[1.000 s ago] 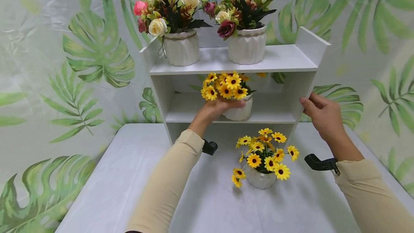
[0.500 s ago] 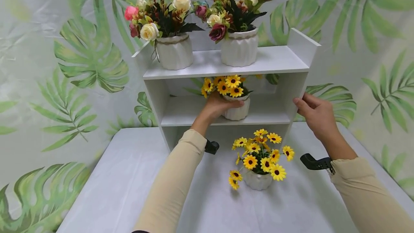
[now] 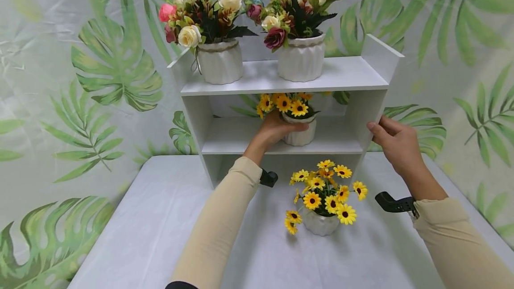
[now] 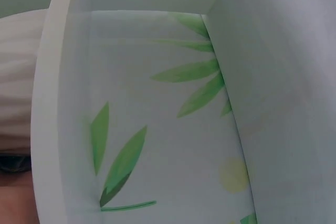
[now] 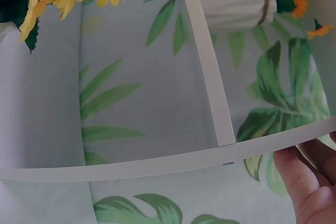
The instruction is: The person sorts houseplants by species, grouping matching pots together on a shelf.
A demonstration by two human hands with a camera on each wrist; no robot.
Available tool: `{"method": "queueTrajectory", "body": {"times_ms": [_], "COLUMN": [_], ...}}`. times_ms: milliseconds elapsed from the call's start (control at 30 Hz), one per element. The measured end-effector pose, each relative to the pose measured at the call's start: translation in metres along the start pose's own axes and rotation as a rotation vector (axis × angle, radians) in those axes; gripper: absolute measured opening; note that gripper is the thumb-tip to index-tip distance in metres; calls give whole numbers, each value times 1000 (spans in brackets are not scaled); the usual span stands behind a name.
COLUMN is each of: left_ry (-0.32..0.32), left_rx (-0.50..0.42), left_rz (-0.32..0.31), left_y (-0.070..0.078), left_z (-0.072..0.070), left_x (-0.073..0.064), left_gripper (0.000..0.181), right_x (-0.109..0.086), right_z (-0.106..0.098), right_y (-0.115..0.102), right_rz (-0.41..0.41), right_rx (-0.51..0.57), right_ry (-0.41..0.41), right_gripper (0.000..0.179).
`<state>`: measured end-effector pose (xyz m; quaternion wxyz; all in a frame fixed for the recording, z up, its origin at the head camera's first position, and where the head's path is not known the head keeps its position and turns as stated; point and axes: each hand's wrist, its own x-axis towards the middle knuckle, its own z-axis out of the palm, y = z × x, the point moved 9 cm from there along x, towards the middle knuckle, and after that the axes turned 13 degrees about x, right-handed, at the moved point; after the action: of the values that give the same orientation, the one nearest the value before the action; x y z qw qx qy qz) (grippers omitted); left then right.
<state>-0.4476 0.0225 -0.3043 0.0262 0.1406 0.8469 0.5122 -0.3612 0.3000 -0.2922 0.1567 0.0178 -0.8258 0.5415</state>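
My left hand (image 3: 275,128) grips a white ribbed flowerpot (image 3: 302,134) of yellow daisy-like flowers from its left side. This pot sits on the middle board of a white shelf unit (image 3: 237,139), right of its centre. Its fingers behind the pot are hidden. My right hand (image 3: 397,144) holds the unit's right side panel, thumb at the front edge; in the right wrist view its fingertips (image 5: 296,174) meet that panel. A second white pot of yellow flowers (image 3: 321,224) stands on the table in front of the unit. The left wrist view shows the unit's lower compartment, with no hand plainly at work.
Two white pots with mixed roses, one left (image 3: 221,63) and one right (image 3: 301,59), stand on the top board. The unit rests on a white-covered table (image 3: 160,217). Behind it hangs a leaf-patterned backdrop (image 3: 120,66).
My left hand has shifted the pot a little to the right and deeper on the middle board. My right hand stays at the side panel. The head view has swayed slightly.
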Motion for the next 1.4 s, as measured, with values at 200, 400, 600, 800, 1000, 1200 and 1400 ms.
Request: {"method": "queueTrajectory", "body": {"times_ms": [200,400,600,800,1000,1200,1400], "left_ry": [-17,-38,-46,195,292,-188,-494], "left_rx": [20,11,35,226,216,196,173], "left_rz": [-5,-5,80,77,230,262,129], "left_y": [1,4,9,0,-8,-23,-55], "left_z": [2,4,1,-24,-10,63,112], "left_x": [0,-1,-10,-56,-133,-213,-239], "left_gripper": [98,98,96,77,22,8,23], "right_x": [0,0,-1,0,0,-1,-2], "right_z": [1,1,0,3,4,3,1], "right_y": [0,1,2,0,2,1,1], "right_rz": [5,15,18,2,7,17,33], "right_rx": [4,15,11,-1,17,18,31], "right_ry": [-3,3,-2,-5,-2,-11,-1], "right_gripper": [61,61,62,61,60,62,61]}}
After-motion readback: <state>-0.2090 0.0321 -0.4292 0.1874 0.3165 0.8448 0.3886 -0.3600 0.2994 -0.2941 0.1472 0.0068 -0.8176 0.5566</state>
